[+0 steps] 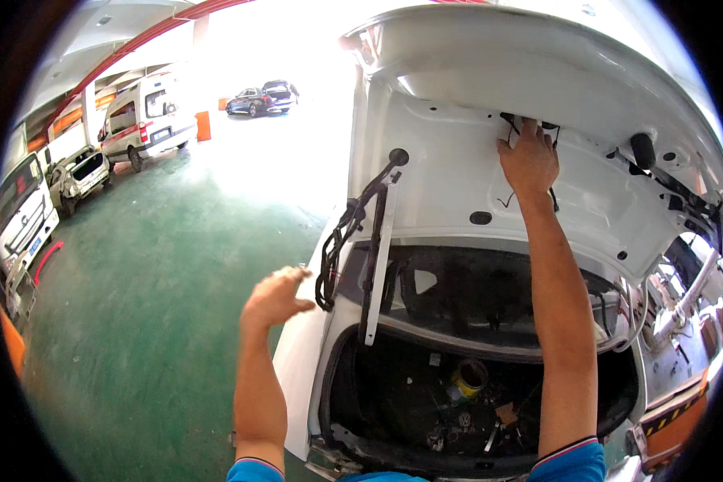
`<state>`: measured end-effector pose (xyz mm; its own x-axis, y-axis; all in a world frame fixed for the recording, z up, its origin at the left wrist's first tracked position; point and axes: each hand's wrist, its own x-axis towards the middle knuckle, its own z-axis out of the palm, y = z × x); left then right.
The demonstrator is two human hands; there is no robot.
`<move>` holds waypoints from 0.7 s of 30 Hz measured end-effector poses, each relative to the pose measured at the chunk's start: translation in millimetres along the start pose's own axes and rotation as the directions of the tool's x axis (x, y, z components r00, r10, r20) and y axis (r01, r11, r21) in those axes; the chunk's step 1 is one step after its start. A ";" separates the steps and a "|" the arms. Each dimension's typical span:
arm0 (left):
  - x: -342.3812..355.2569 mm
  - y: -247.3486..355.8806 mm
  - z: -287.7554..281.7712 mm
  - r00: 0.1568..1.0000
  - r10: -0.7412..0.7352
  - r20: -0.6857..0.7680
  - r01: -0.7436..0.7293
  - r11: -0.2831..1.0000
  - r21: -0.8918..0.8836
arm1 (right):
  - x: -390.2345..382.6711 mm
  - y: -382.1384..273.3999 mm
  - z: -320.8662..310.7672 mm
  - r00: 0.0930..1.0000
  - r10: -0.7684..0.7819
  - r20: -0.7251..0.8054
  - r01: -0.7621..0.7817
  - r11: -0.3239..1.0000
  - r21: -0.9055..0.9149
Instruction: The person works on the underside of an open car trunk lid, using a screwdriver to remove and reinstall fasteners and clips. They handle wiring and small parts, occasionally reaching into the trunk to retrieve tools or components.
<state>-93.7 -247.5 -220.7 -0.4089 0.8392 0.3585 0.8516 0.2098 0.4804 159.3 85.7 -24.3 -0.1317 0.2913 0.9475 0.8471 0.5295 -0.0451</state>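
Note:
A raised white trunk lid (450, 173) shows me its inner panel, which has several holes. My right hand (530, 161) reaches up against it, thumb apart and fingers stretched toward an opening with thin black wires (556, 201); its fingertips are partly hidden. My left hand (279, 297) is in the air left of the car, thumb and fingers apart, nothing in it. Just beside it hangs a black wrapped wiring harness (333, 249), running from a hole near the lid's left edge alongside a light-coloured strut (382, 257).
Below the lid, the dark trunk (394, 386) holds a yellow can (468, 377), a piece of cardboard (506, 414) and small loose parts. A white van (149, 120) and a dark car (261, 100) stand farther off on the green floor (153, 321). An orange cabinet (675, 434) is at right.

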 end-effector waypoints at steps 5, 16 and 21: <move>31.4 68.7 -63.3 0.875 0.082 -0.477 -0.176 0.972 -0.156 | 0.4 -9.4 -5.9 0.948 0.166 0.271 -0.199 0.975 0.100; 167.7 147.1 -41.9 0.989 0.031 -0.144 0.007 0.965 0.262 | -2.4 5.9 -3.0 0.962 0.240 0.131 -0.247 0.553 0.796; 192.5 121.5 11.1 0.921 0.020 -0.390 0.079 0.968 0.237 | 32.6 -4.5 0.9 0.997 0.057 0.059 -0.077 0.890 0.450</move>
<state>-65.3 -54.9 -102.2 -0.4875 0.5812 0.6516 0.8698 0.3884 0.3043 150.7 93.5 6.5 -0.1131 0.3672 0.9232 0.5323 0.8070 -0.2558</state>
